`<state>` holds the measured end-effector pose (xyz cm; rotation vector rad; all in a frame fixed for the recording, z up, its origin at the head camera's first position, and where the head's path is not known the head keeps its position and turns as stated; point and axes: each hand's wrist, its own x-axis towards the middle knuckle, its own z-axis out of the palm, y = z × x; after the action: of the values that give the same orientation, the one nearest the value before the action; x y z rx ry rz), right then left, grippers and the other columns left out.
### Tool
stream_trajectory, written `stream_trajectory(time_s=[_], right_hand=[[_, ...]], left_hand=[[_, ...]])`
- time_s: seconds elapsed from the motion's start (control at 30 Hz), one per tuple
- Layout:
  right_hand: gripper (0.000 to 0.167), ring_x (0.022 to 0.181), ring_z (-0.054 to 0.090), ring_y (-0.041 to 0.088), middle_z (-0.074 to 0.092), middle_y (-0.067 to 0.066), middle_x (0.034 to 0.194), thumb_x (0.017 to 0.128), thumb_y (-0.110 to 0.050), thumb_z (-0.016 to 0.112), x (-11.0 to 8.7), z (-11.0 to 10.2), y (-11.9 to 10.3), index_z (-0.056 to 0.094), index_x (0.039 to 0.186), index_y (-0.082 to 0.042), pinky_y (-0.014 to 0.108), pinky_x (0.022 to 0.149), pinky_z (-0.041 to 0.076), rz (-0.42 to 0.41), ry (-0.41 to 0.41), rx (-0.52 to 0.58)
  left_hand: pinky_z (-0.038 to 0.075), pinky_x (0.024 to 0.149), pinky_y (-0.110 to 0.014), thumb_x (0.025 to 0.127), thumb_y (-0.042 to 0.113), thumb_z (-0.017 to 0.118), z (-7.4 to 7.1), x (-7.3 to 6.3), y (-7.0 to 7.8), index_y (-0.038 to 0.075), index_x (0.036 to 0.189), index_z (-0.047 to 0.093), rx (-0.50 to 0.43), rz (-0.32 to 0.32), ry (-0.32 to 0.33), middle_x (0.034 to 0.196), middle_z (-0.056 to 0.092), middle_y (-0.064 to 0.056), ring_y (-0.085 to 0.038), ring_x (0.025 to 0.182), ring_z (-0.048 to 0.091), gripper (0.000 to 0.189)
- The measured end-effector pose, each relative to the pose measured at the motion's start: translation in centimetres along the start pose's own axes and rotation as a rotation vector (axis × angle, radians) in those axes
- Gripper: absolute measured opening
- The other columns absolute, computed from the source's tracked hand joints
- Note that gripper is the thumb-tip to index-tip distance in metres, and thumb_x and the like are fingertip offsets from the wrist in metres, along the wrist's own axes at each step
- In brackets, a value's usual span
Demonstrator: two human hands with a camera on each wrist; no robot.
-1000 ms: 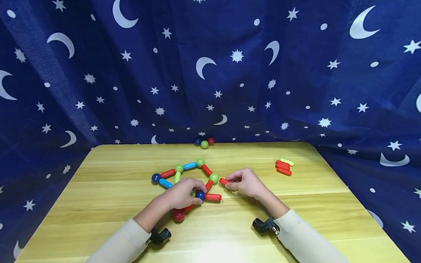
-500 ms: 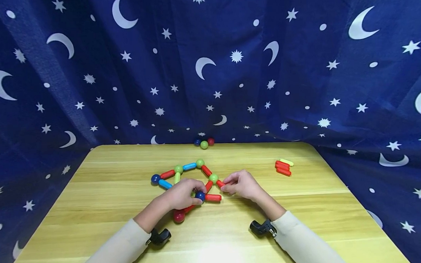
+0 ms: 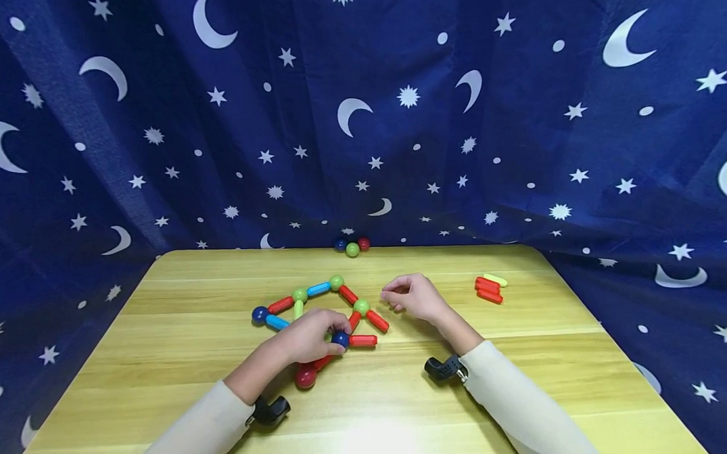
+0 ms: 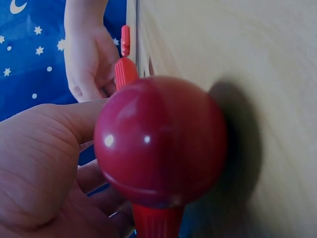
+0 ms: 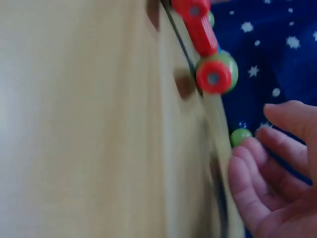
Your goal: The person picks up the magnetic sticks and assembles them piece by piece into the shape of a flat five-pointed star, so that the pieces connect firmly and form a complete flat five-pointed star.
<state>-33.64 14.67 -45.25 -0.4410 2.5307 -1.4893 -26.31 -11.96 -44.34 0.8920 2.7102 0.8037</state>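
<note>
A flat frame of magnetic rods and balls lies on the table. My left hand point(image 3: 312, 336) grips its near blue ball point(image 3: 341, 340) between thumb and fingers and hides part of the frame. From that ball a red rod point(image 3: 364, 340) points right. Another red rod point(image 3: 377, 321) sticks out from the right green ball point(image 3: 361, 307), its outer end loose. Up and right of this rod, my right hand point(image 3: 416, 296) hovers with relaxed fingers, holding nothing. In the left wrist view a dark red ball point(image 4: 161, 141) stands large beside the left palm.
Several spare rods, red ones point(image 3: 488, 289) and a yellow-green one point(image 3: 496, 279), lie at the right. At the far edge sit three loose balls, one of them green point(image 3: 352, 250). A dark blue curtain point(image 3: 359, 119) with moons and stars hangs behind the table point(image 3: 219, 274).
My right hand joined a red rod to the right green ball, let go and drew back up and away. The whole frame has shifted slightly left with my left hand.
</note>
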Motion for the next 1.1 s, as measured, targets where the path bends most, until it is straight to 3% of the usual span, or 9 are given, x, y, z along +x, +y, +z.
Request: stream_trajectory(time_s=[0.13,0.3,0.53,0.7,0.9,1.1], right_hand=[[0.019,0.074,0.07,0.023,0.075,0.02,0.093,0.094,-0.018,0.074,2.7,-0.2,0.3,0.076,0.105,-0.002,0.033,0.068,0.06,-0.031,0.056,-0.009],[0.02,0.085,0.07,0.023,0.077,0.013,0.1,0.094,-0.019,0.075,5.8,-0.5,0.4,0.077,0.107,-0.004,0.03,0.073,0.055,-0.106,0.145,-0.11],[0.03,0.108,0.071,0.032,0.072,0.016,0.122,0.093,-0.016,0.077,9.6,-0.5,0.8,0.074,0.119,-0.002,0.042,0.093,0.056,-0.165,0.19,-0.125],[0.034,0.113,0.069,0.032,0.066,0.016,0.13,0.092,-0.018,0.078,11.4,-0.3,1.2,0.072,0.123,-0.005,0.045,0.098,0.055,-0.131,0.206,-0.095],[0.039,0.115,0.066,0.033,0.065,0.016,0.134,0.092,-0.021,0.078,12.7,0.0,1.3,0.071,0.128,-0.008,0.045,0.096,0.055,-0.091,0.209,-0.136],[0.041,0.119,0.064,0.034,0.062,0.017,0.138,0.094,-0.013,0.074,13.5,0.2,1.1,0.067,0.134,-0.008,0.047,0.101,0.051,-0.069,0.177,-0.183]], left_hand=[[0.053,0.085,-0.033,0.086,0.017,0.084,-0.2,-0.2,0.0,0.018,0.101,0.074,0.015,-0.004,0.005,0.093,0.069,0.009,-0.01,0.088,0.061,0.019],[0.053,0.086,-0.035,0.085,0.018,0.085,-0.3,-0.3,-0.1,0.016,0.104,0.074,0.027,-0.009,0.001,0.096,0.07,0.007,-0.013,0.089,0.061,0.021],[0.053,0.084,-0.034,0.084,0.017,0.085,-0.5,-0.5,-0.4,0.016,0.103,0.074,0.025,-0.014,0.002,0.095,0.07,0.006,-0.012,0.089,0.06,0.022],[0.052,0.084,-0.033,0.084,0.018,0.086,-0.6,-0.6,-0.6,0.016,0.103,0.074,0.036,-0.005,-0.001,0.095,0.07,0.006,-0.012,0.088,0.059,0.023],[0.052,0.083,-0.032,0.084,0.019,0.086,-0.6,-0.7,-0.7,0.016,0.104,0.074,0.044,-0.007,0.004,0.095,0.07,0.007,-0.011,0.087,0.058,0.023],[0.051,0.081,-0.03,0.084,0.019,0.086,-0.6,-0.7,-0.8,0.017,0.103,0.075,0.04,-0.003,0.01,0.093,0.069,0.008,-0.011,0.085,0.058,0.022]])
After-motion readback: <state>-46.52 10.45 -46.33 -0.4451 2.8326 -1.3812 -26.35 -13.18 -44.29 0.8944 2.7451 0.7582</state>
